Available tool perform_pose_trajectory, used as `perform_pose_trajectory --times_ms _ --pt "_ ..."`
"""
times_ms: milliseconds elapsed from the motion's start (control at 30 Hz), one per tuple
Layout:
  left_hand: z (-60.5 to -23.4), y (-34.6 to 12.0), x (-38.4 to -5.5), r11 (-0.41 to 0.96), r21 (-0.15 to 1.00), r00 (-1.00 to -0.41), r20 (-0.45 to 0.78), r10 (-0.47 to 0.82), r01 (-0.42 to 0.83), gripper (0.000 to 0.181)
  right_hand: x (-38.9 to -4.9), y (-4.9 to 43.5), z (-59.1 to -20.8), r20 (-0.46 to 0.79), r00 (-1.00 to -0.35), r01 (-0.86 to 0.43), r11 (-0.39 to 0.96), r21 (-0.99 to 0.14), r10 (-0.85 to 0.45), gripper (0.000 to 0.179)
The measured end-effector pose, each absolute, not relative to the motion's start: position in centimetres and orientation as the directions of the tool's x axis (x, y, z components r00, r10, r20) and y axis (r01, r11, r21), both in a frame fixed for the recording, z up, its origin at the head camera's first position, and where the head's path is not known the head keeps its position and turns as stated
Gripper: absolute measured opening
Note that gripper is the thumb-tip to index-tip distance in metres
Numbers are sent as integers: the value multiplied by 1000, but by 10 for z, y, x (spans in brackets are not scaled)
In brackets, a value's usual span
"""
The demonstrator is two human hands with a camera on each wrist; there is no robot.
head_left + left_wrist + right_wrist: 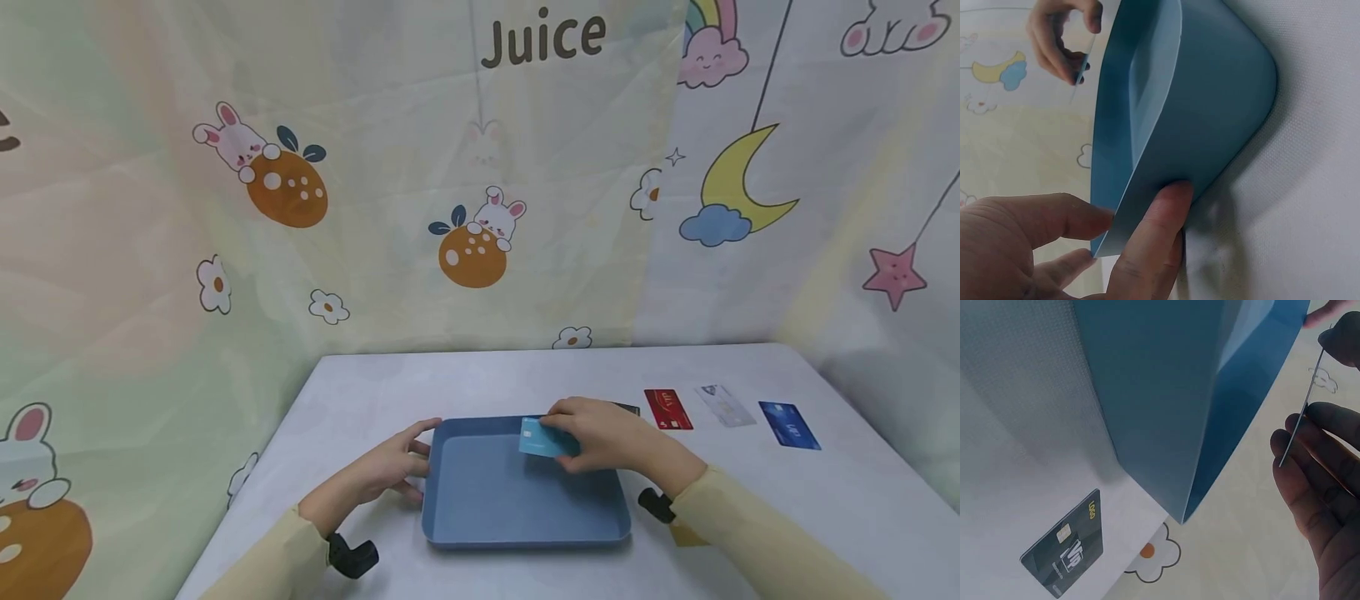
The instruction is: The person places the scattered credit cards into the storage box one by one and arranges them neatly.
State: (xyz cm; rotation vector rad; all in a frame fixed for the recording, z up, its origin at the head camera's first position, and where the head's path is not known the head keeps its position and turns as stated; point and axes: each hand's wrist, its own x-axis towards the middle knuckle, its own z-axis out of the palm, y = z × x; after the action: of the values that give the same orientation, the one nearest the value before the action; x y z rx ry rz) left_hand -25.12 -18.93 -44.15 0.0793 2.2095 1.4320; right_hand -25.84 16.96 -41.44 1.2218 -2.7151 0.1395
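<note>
A light blue bank card (534, 440) is pinched by the right hand (603, 433) above the back right part of a blue-grey tray (517, 512). Seen edge-on in the right wrist view, the card (1300, 422) sits between thumb and fingertips. The left hand (386, 467) is at the tray's left side, near the back corner. In the left wrist view its thumb meets the rim of the tray (1210, 94) while other fingers press the outer wall, pinching it. Inside the tray no other card shows.
Right of the tray lie a red card (668, 409), a pale silver card (725, 406) and a blue card (790, 425). A black card (1069, 547) lies by the tray's back right. The right forearm partly covers a gold card (687, 536). Printed cloth hangs behind the white table (390, 379).
</note>
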Motion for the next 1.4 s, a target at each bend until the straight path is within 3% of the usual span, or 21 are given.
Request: perform_pose_trajectory --times_ms 1400 --pt "-432 -188 -248 473 852 -874 -392 287 -227 85 -257 110 -406 184 -574 -816 576 -50 -798 52"
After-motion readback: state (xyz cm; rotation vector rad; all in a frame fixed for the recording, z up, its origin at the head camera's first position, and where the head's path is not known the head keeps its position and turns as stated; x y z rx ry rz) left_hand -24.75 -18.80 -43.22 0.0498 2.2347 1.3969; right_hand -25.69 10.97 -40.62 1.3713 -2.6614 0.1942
